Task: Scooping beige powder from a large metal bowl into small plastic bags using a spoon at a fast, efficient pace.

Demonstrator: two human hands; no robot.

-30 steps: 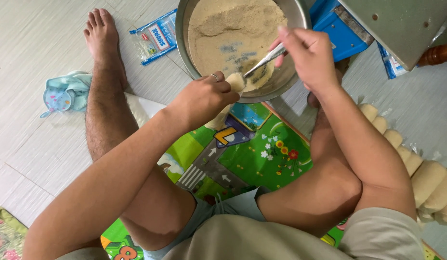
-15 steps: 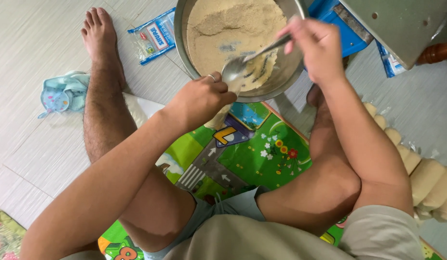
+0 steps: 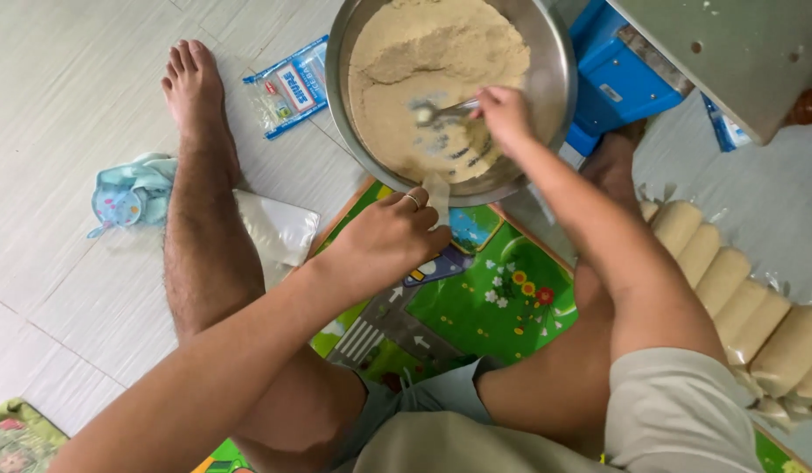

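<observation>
A large steel bowl (image 3: 553, 61) full of tan powdery mix sits on the floor in front of me. My right hand (image 3: 506, 116) reaches into it and grips a metal spoon (image 3: 436, 111) whose head digs into the mix. Just below the bowl's near rim, my left hand (image 3: 384, 241) pinches a small clear plastic bag (image 3: 438, 196) upright. A ring shows on one finger of that hand.
A row of filled pale rolls in plastic (image 3: 745, 302) lies at the right. A blue box (image 3: 618, 79) and a grey board (image 3: 738, 52) stand beyond the bowl. A small printed packet (image 3: 288, 86), a light-blue cloth (image 3: 133, 191), a clear bag (image 3: 274, 229) and a colourful play mat (image 3: 476, 298) lie on the tiled floor.
The right hand carried the spoon from over the little bag back into the bowl and pushed it into the mix. The left hand stayed by the rim with the bag.
</observation>
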